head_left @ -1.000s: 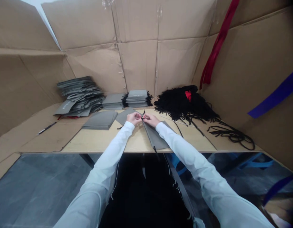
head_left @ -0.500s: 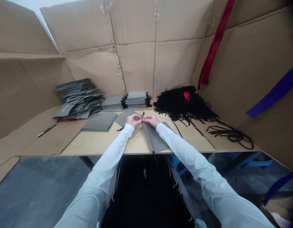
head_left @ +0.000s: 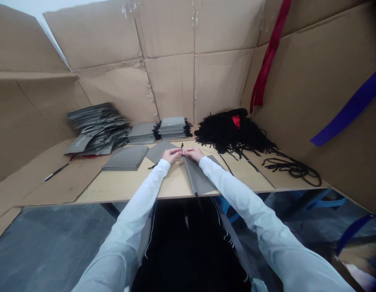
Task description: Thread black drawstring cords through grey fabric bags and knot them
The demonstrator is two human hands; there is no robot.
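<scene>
My left hand point(head_left: 171, 155) and my right hand point(head_left: 192, 153) meet at the middle of the table, their fingertips pinched on a short black cord point(head_left: 182, 151). Below my right hand, a grey flat bag point(head_left: 197, 176) lies on the wood, a dark cord end trailing at its near edge. Another grey bag panel point(head_left: 158, 151) lies under my left hand's side. Just left of it sits a neat stack of grey bags point(head_left: 125, 157). My white sleeves cover part of both bags.
A loose heap of grey bags point(head_left: 96, 129) and a corded stack point(head_left: 172, 127) stand at the back. A black cord pile point(head_left: 233, 129) and coil point(head_left: 293, 167) lie right. Cardboard walls surround the wooden table point(head_left: 115, 186), with a pen point(head_left: 56, 172) at left.
The whole view has drifted slightly, with the table sliding left and upward in the picture. My hands stay together at the cord, with little visible shift.
</scene>
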